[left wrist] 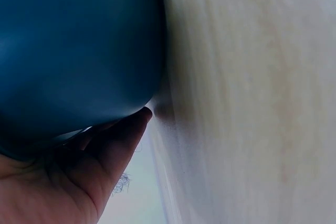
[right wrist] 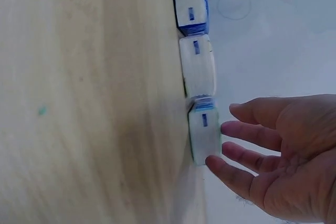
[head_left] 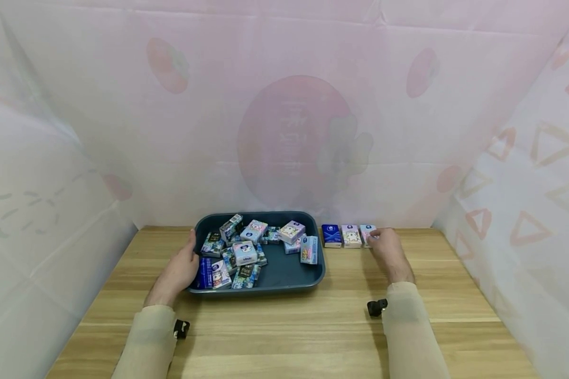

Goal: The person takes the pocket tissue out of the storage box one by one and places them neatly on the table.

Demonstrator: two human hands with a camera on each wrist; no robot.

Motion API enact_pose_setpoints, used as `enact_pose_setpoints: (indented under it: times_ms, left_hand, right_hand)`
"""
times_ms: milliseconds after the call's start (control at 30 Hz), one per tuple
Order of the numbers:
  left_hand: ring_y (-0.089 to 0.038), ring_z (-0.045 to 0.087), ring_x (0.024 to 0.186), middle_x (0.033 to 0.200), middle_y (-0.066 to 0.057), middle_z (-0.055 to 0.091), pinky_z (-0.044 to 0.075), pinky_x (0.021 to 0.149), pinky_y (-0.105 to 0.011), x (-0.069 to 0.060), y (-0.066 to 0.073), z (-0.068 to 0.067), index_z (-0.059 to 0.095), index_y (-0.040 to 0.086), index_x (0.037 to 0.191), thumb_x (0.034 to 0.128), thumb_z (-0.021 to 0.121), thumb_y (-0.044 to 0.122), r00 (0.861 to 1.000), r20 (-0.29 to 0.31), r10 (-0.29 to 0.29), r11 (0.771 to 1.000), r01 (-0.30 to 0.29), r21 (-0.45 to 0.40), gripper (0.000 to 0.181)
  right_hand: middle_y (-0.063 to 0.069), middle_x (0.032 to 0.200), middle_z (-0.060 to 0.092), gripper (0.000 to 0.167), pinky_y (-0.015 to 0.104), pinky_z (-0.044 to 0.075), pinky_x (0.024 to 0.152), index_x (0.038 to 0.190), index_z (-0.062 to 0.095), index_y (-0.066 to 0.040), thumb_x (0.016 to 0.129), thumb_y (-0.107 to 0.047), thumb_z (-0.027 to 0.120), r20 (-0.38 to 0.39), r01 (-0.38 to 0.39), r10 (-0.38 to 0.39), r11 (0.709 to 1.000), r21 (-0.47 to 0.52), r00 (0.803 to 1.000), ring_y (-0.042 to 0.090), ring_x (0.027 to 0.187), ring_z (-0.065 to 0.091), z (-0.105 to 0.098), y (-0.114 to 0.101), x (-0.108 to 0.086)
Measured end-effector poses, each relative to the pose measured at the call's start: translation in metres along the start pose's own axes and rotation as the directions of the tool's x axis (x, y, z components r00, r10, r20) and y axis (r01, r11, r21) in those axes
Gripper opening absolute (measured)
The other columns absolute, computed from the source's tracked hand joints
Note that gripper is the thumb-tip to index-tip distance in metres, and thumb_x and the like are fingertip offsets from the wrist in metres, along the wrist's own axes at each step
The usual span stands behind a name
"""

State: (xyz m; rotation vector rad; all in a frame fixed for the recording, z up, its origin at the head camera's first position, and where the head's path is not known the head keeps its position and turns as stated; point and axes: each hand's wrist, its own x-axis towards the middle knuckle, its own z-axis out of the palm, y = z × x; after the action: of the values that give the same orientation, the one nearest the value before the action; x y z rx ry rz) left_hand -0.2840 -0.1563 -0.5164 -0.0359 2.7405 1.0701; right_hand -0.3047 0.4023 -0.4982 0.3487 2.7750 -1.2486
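Note:
My left hand rests against the left side of a dark teal tray, its fingers lying along the outer wall. In the left wrist view, that hand's fingertips touch the tray near its base. Small packs that look like pocket tissues lie jumbled in the tray, mostly toward the left. Right of the tray stands a row of three: a dark blue pack, a white pack and a light blue-green pack. My right hand is at the last one, its fingers spread and a fingertip touching its edge.
The wooden table runs back to a pale printed cloth, which hangs right behind the tray and the row. More cloth closes off the left and right sides. Each wrist carries a small black camera.

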Motion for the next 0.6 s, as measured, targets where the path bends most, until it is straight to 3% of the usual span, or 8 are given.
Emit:
enact_pose_setpoints:
  times_ms: [233,433,600]
  left_hand:
    - [-0.059,0.016,0.179,0.195,-0.028,0.002,0.021,0.144,-0.078,0.001,0.001,-0.001,-0.014,0.016,0.188,0.1247,0.028,0.017,1.0,0.004,-0.004,1.0,0.004,-0.005,0.076]
    - [-0.059,0.017,0.179,0.195,-0.028,0.003,0.021,0.144,-0.078,0.001,0.0,0.0,-0.013,0.015,0.188,0.1245,0.028,0.017,1.0,-0.002,0.004,1.0,-0.004,0.005,0.075]
    - [-0.059,0.018,0.179,0.195,-0.03,0.005,0.021,0.144,-0.077,0.001,0.0,0.0,-0.011,0.013,0.188,0.124,0.028,0.016,1.0,-0.009,0.011,1.0,-0.011,0.013,0.075]
  right_hand:
    - [0.043,0.174,0.047,0.054,0.074,0.038,0.14,0.162,0.058,0.015,0.121,-0.02,0.061,-0.099,0.108,-0.12,0.988,-0.113,0.988,0.063,0.168,0.041,-0.007,-0.023,-0.008]
    - [0.041,0.175,0.048,0.055,0.072,0.037,0.142,0.164,0.061,0.009,0.119,-0.023,0.063,-0.114,0.153,-0.171,0.977,-0.149,0.979,0.06,0.168,0.044,-0.004,-0.053,-0.022]
    - [0.041,0.171,0.054,0.053,0.07,0.043,0.139,0.161,0.063,0.009,0.118,-0.021,0.065,-0.126,0.227,-0.252,0.957,-0.181,0.96,0.059,0.163,0.051,0.008,-0.07,-0.031]
